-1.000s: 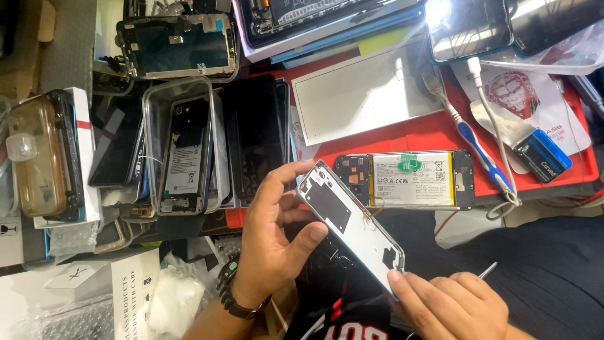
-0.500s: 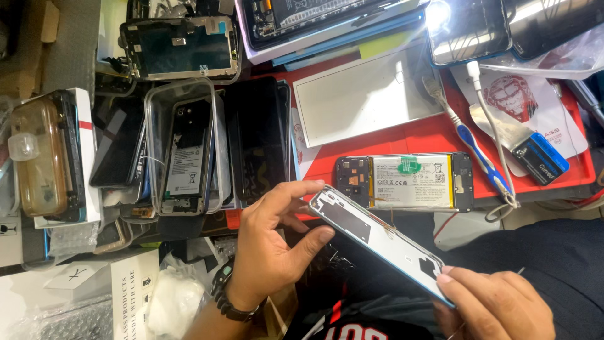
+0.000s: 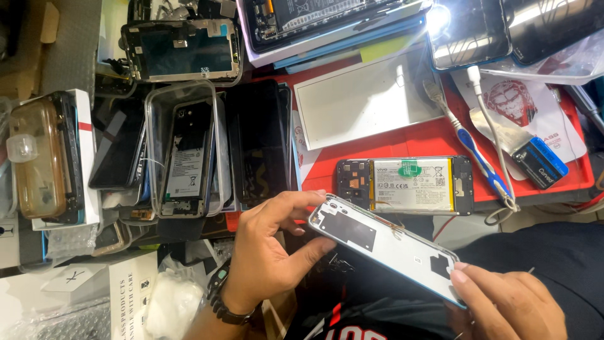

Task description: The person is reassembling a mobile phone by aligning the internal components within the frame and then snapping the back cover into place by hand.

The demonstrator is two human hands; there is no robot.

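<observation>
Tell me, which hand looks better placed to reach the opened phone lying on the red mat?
Probably the left hand. It grips the upper end of the white back cover, just below the opened phone. The right hand pinches the cover's lower end, farther away.

I see the opened phone (image 3: 402, 186) lying on the mat (image 3: 440, 141); the back cover (image 3: 387, 245) sits just in front of it, the brush (image 3: 469, 148) right of it, the cased phone (image 3: 185, 151) well left.
</observation>
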